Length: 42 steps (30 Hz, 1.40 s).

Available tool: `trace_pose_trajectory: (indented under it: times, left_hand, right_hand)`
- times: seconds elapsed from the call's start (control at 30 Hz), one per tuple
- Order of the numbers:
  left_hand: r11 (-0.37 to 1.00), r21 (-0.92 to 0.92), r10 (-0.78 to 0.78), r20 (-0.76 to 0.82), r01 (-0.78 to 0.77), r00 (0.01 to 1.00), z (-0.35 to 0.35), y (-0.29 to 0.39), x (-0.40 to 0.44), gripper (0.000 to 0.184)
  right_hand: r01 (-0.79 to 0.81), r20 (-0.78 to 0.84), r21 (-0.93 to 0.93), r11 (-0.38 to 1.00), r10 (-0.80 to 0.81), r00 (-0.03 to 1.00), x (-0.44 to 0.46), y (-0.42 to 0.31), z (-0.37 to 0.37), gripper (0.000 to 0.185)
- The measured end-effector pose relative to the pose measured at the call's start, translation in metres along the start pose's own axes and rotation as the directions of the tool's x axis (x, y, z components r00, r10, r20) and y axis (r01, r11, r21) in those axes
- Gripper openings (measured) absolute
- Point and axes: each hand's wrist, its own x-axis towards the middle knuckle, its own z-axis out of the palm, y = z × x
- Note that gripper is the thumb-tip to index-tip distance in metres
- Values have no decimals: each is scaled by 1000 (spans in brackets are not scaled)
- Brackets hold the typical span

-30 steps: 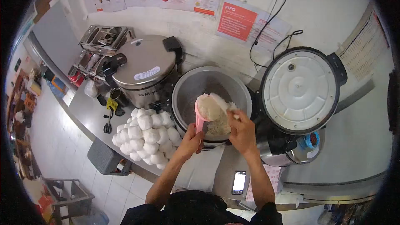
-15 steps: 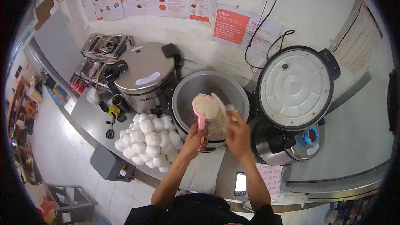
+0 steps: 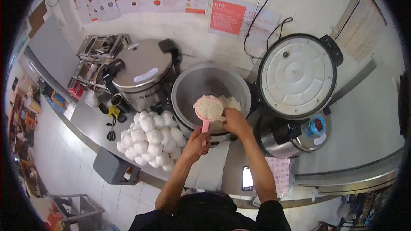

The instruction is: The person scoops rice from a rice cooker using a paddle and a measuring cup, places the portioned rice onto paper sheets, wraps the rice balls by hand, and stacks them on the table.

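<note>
My left hand [image 3: 198, 143] is closed around the handle of a pink scoop [image 3: 206, 125], which is heaped with white rice [image 3: 209, 107]. The scoop is above the open rice cooker [image 3: 183, 86], whose pot holds more loose rice [image 3: 232, 103] towards its right side. My right hand [image 3: 236, 122] is closed at the pot's front right, just beside the scoop. It grips a white rice paddle, now mostly hidden by the hand and scoop. Left of the cooker stands a pile of rounded white wrapped bundles [image 3: 147, 137].
A lidded steel cooker [image 3: 145, 75] stands at back left. The raised lid [image 3: 297, 77] leans to the right, above another steel cooker [image 3: 274, 139]. A phone [image 3: 248, 179] and pink printed paper [image 3: 279, 173] lie at the front edge. Scissors [image 3: 111, 132] lie on the left.
My right hand has turned and lowered the rice paddle from upright beside the scoop towards the rice. The scoop stays over the pot in my left hand. The camera view has shifted slightly.
</note>
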Motion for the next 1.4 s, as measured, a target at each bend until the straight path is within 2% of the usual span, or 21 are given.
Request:
trace_pose_trajectory:
  times: [0.1,0.17,0.23,0.3,0.33,0.4,0.5,0.53,0.6,0.63,0.67,0.73,0.77,0.8,0.9,1.03,1.13,1.2,1.27,1.33,1.4]
  left_hand:
    - [999,27,-24,124,21,992,1,8,-24,24]
    - [994,89,-68,135,56,988,-1,5,-45,28]
    - [983,90,-165,60,159,984,-8,-23,-69,29]
    - [984,27,-177,121,175,977,-3,-36,-85,28]
    - [967,25,-255,104,253,961,-9,-54,-87,27]
    - [941,93,-334,99,326,937,-20,-102,-86,26]
    - [910,349,-277,114,222,954,-34,-149,-87,31]
    - [878,465,-194,126,115,973,-42,-153,-87,33]
    - [795,606,-112,116,19,987,-69,-167,-93,35]
    - [638,770,-48,41,-1,998,-90,-173,-98,34]
    - [443,896,27,-18,4,999,-109,-176,-106,33]
    - [449,860,132,-334,244,933,-139,-173,-132,22]
    - [430,828,177,-469,360,865,-190,-215,-135,24]
    - [392,771,220,-609,502,763,-193,-204,-144,28]
    - [629,657,204,-655,415,728,-245,-221,-150,34]
    - [756,536,0,-575,377,818,-278,-245,-128,33]
    - [880,381,-35,-543,283,839,-280,-249,-125,29]
    - [884,408,29,-535,228,844,-274,-245,-126,25]
    - [838,496,78,-521,226,850,-260,-230,-127,24]
    - [859,477,100,-510,184,854,-256,-225,-123,23]
    - [935,336,85,-516,110,853,-257,-226,-119,22]
  right_hand:
    - [221,-384,336,915,-81,920,-6,2,-1,32]
    - [-24,-209,701,713,238,948,-42,-18,-14,23]
    - [1,-77,956,292,249,965,-87,-13,48,36]
    - [68,34,958,-277,348,937,-136,-36,94,52]
    - [47,169,884,-465,411,896,-161,-40,121,59]
    - [30,342,743,-669,417,842,-184,-62,133,61]
    - [0,432,690,-724,411,803,-212,-36,186,56]
    - [-100,505,762,-640,490,711,-217,-34,190,52]
    - [-66,253,941,-331,562,788,-198,-49,197,51]
    - [-32,120,986,-164,558,822,-189,-55,204,50]
    - [-228,125,968,106,588,799,-184,-57,217,48]
    - [-86,-281,631,771,331,901,-177,-51,287,45]
    - [22,-388,306,952,104,916,-176,-53,312,43]
    - [-49,-374,308,950,168,912,-179,-62,316,42]
    - [-168,-326,319,933,274,905,-180,-79,316,35]
    - [-87,-363,346,934,219,906,-163,-73,283,31]
    - [-104,-435,280,954,223,872,-152,-99,196,34]
    - [65,-741,106,992,35,670,-125,-115,129,35]
    - [48,-808,104,993,57,586,-86,-126,66,40]
    - [67,-793,-48,997,-79,604,-34,-105,34,47]
    - [32,-647,-16,999,-35,762,18,-64,41,55]
